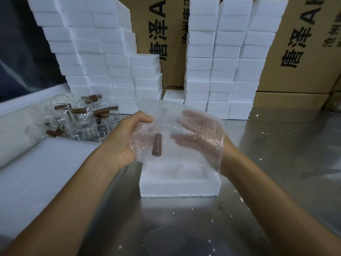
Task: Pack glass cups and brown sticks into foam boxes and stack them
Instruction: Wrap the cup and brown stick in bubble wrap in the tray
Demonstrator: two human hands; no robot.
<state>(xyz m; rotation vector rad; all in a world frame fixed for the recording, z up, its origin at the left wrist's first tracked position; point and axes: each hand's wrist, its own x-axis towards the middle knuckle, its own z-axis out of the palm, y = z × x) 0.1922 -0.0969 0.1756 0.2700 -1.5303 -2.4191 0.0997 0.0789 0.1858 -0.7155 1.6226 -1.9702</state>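
Note:
Both my hands hold a clear bubble wrap sheet point(166, 115) above an open white foam box point(177, 187) on the steel table. My left hand point(127, 137) grips the sheet's left edge with thumb on top. My right hand point(199, 133) lies under the sheet, fingers spread, seen through the plastic. A brown stick point(156, 145) shows through the wrap between the hands; a glass cup around it is hard to make out. A cluster of glass cups point(83, 121) with brown sticks point(103, 110) stands at the left.
Tall stacks of white foam boxes rise at the back left point(103, 67) and back right point(227, 58), with cardboard cartons point(299, 45) behind. A pile of bubble wrap sheets point(42, 174) lies at the left. Foam crumbs dot the steel table point(267, 163).

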